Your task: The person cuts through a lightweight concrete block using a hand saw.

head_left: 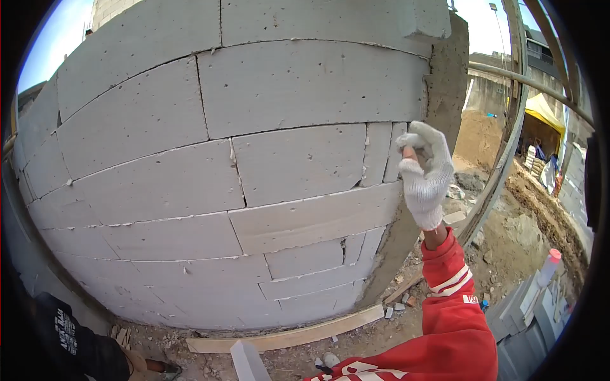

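Observation:
My right hand (428, 168) is raised in a white knit glove at the right end of a wall of pale grey blocks (311, 82). Its fingers are curled in towards the thumb, whose bare tip pokes out of the glove. Anything pinched there is too small or hidden to make out. Just left of the hand are two narrow upright block pieces (377, 152) set in the wall beside a concrete column (448, 82). A red sleeve (454, 298) with white stripes covers my right arm. My left hand is out of view.
A wooden plank (286, 336) lies along the wall's foot, with a pale block (249, 362) near it. At lower left is another person in a black top (70, 336). Grey blocks (527, 317) are stacked at lower right, a bottle (549, 267) on them. Scaffold poles (530, 82) cross the right side.

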{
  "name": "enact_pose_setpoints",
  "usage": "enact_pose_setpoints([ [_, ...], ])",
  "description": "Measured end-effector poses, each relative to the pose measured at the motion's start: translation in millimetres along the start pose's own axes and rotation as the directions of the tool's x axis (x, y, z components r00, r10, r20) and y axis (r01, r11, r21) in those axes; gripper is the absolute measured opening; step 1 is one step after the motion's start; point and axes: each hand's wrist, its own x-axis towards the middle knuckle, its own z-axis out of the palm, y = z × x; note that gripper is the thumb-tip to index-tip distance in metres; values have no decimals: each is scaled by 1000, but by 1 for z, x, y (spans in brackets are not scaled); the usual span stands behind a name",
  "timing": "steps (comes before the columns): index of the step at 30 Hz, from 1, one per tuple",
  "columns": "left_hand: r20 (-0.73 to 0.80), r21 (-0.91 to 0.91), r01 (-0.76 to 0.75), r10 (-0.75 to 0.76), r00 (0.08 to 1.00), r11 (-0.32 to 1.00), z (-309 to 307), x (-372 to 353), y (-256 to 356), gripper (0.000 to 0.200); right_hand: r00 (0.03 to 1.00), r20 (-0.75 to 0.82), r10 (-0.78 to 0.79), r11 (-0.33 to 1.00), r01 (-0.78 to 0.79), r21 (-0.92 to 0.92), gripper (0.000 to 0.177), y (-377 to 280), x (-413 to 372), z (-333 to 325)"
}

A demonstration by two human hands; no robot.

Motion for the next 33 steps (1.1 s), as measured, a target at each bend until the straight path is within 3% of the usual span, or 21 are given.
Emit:
enact_pose_setpoints([
  [1, -18, -9, -26, 26, 999, 1000, -2, -4, -15, 102, 947, 230, 226, 974, -215, -73, 50, -4, -71, -1],
  [2, -33, -21, -60, 59, 998, 998, -8, -8, -33, 102, 805, 465, 368, 929, -293, -228, 60, -15, -127, 2],
  [3, -46, -63, -136, 133, 990, 989, -24, -17, -12, 102, 586, 573, 574, 805, -531, -263, 72, -19, -190, 4],
  [4, -40, 50, 12, -10, 999, 999, -30, -24, 12, 106, 383, 639, 667, 707, -596, -381, 83, -20, -255, -3],
  [5, -40, -24, -17, 16, 999, 1000, -36, -20, 34, 108, 211, 700, 682, 637, -641, -428, 90, -27, -307, -13],
  [6, -47, -32, -93, 92, 995, 995, -43, -13, 56, 108, 221, 761, 609, 648, -693, -317, 93, -44, -346, -20],
  [8, -18, -172, -234, 235, 972, 957, -51, 8, 85, 106, 66, 808, 585, 612, -689, -387, 94, -74, -392, -37],
  [9, 46, -192, -259, 273, 961, 946, -59, 19, 107, 106, 34, 821, 570, 602, -697, -390, 94, -88, -398, -40],
  [11, 35, -279, -399, 425, 905, 873, -69, 46, 163, 111, -28, 843, 537, 487, -806, -337, 96, -117, -402, -48],
  [14, 45, -374, -506, 560, 827, 777, -61, 84, 203, 117, 52, 855, 516, 466, -855, -229, 100, -126, -396, -47],
  [16, 63, -627, -438, 602, 796, 644, -52, 98, 239, 124, 32, 858, 513, 408, -888, -211, 108, -125, -396, -44],
  [19, 61, -774, -390, 672, 738, 499, -39, 107, 305, 129, 226, 859, 459, 498, -866, -39, 128, -126, -390, -39],
  [20, 37, -773, -418, 692, 721, 477, -35, 109, 325, 129, 281, 851, 444, 526, -851, 6, 136, -124, -394, -37],
  [25, 17, -861, -391, 789, 614, 324, -5, 104, 417, 131, 324, 791, 519, 523, -852, 6, 149, -126, -367, -42],
  [26, 22, -877, -375, 805, 593, 299, 2, 102, 433, 131, 347, 770, 535, 626, -775, -85, 146, -114, -382, -52],
  [30, 24, -906, -353, 860, 510, 235, 28, 92, 500, 133, 450, 576, 683, 548, -836, 3, 141, -87, -371, -62],
  [33, -58, -890, -428, 890, 453, 160, 45, 79, 554, 134, 510, 433, 743, 525, -846, 93, 135, -52, -338, -65],
])
